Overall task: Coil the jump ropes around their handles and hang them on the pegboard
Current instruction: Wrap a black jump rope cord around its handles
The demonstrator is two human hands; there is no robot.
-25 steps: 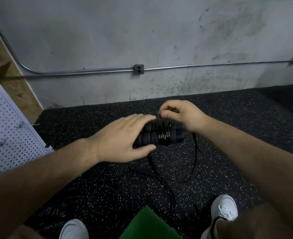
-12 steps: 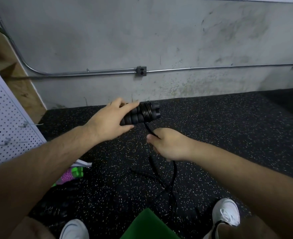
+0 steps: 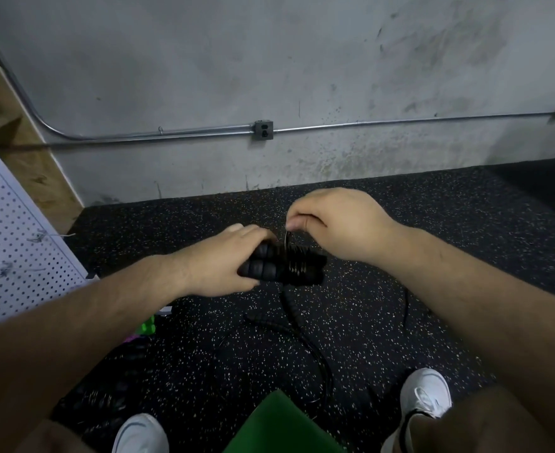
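Note:
My left hand [image 3: 219, 261] grips the two black ribbed handles [image 3: 281, 268] of a jump rope, held side by side above the floor. Several turns of the thin black rope are coiled around the right part of the handles. Just above that coil, my right hand [image 3: 338, 223] pinches the rope between thumb and fingers. The loose black rope [image 3: 302, 331] hangs from the handles and trails in loops over the speckled floor. A white pegboard [image 3: 14, 233] leans at the far left.
A grey concrete wall [image 3: 302, 60] with a metal conduit and an outlet box [image 3: 263, 129] stands ahead. My white shoes [image 3: 425, 395] are at the bottom, with a green object [image 3: 279, 423] between them. A green and pink item [image 3: 147, 328] lies under my left forearm.
My right hand rose from below the handles to above them, carrying the rope over for another turn. My left hand lowered the handles toward me.

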